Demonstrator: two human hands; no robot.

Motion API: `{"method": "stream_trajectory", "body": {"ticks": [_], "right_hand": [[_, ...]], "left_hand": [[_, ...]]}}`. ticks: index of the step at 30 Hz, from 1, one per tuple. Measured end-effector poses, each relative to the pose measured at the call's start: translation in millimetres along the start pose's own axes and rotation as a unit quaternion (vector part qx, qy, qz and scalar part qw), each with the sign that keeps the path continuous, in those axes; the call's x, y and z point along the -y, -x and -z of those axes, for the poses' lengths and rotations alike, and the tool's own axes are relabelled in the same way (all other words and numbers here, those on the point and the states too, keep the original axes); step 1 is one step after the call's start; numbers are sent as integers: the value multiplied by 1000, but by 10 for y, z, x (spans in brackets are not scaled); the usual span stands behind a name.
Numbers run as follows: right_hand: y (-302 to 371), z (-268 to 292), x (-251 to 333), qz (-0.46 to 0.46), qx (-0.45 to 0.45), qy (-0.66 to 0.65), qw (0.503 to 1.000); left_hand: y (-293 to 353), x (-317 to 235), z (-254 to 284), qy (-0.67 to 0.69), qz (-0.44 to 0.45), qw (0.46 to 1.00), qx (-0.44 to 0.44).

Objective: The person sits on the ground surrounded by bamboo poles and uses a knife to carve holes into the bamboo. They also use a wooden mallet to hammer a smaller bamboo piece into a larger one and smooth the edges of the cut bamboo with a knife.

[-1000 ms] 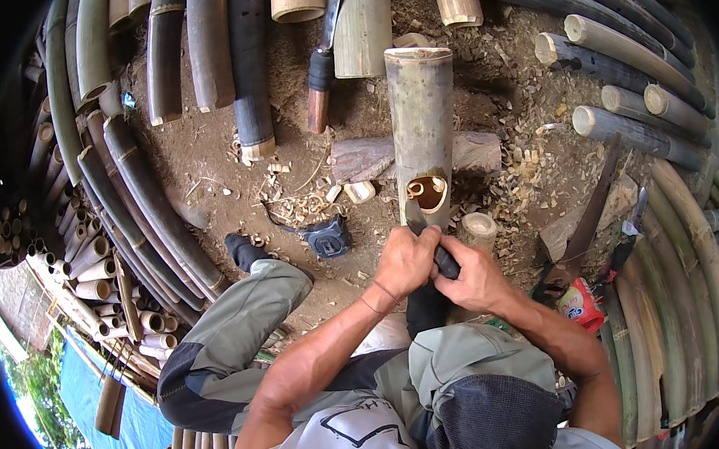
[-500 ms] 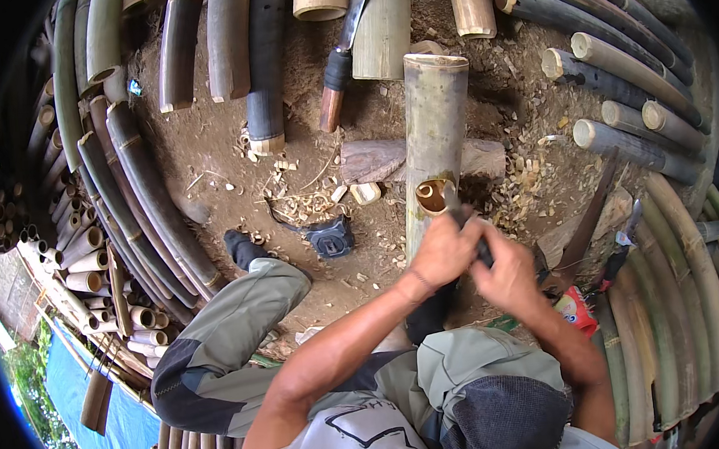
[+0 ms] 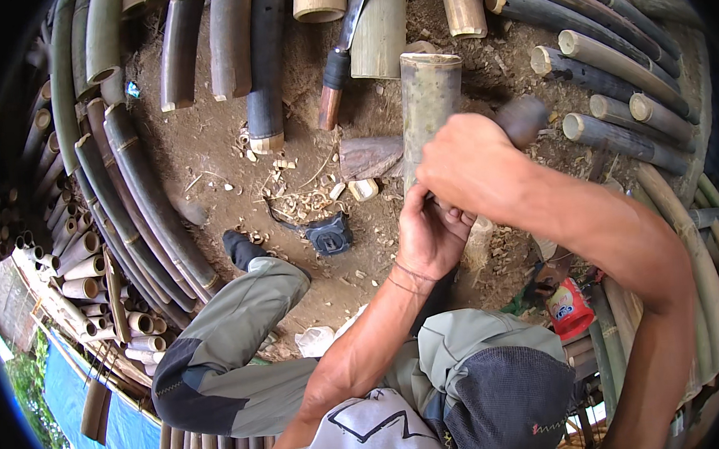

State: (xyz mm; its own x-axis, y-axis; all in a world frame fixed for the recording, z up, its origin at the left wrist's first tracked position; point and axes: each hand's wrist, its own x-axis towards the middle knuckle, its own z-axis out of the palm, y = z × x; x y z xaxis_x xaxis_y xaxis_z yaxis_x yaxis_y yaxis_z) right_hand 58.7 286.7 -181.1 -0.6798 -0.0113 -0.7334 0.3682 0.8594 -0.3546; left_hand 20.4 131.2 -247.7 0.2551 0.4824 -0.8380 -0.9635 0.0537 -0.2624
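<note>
A thick pale-green bamboo section point(image 3: 431, 90) lies away from me, its far end raised on a wood block point(image 3: 369, 157). My hands and forearms cover its near part, where the cut hole is hidden. My right hand point(image 3: 472, 158) is a closed fist over the bamboo, with a dark, rounded, motion-blurred tool end point(image 3: 523, 121) sticking out on its right. Just nearer and lower, my left hand point(image 3: 435, 234) has its palm turned up and its fingers curled against the bamboo. What sits inside its fingers is hidden.
A machete point(image 3: 337, 80) with a dark-wrapped handle leans among bamboo lengths at the back. A dark blue tape measure point(image 3: 329, 235) lies left of my hands among chips point(image 3: 300, 205). A red packet point(image 3: 570, 310) is at right. Bamboo poles point(image 3: 144, 177) line both sides.
My right hand has risen and turned into a fist farther forward, swinging the dark tool end to the right. My left hand has rolled palm up and drawn slightly nearer. The hole is now covered.
</note>
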Motion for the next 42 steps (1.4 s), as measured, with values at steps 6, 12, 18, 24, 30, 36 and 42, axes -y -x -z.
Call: {"method": "stream_trajectory", "body": {"ticks": [6,12,18,24,30,36,42], "right_hand": [[297,-818,-69,-64,-70,-168,981],[545,-1441,877,-215,-276,-679,645],[-116,-1499,1196,-207,-161,-831,490],[-515,-1234,1167,-98,-215,-924,301],[-345,-1205,1074,56,-273,-960,4],[-224,-1379,989,84,-243,-933,-251],[-239,-1391,1042,76,-206,-951,-216]], "left_hand": [[262,-168,259,-477,77,871,90],[783,-30,784,-795,-63,575,183],[1030,-652,682,-895,-101,433,-26],[808,-1286,64,-951,-187,246,-16],[663,-988,-1190,-993,-86,-62,49],[294,-208,-1864,-954,-13,-243,176],[348,-137,-1975,-933,76,-308,168]]}}
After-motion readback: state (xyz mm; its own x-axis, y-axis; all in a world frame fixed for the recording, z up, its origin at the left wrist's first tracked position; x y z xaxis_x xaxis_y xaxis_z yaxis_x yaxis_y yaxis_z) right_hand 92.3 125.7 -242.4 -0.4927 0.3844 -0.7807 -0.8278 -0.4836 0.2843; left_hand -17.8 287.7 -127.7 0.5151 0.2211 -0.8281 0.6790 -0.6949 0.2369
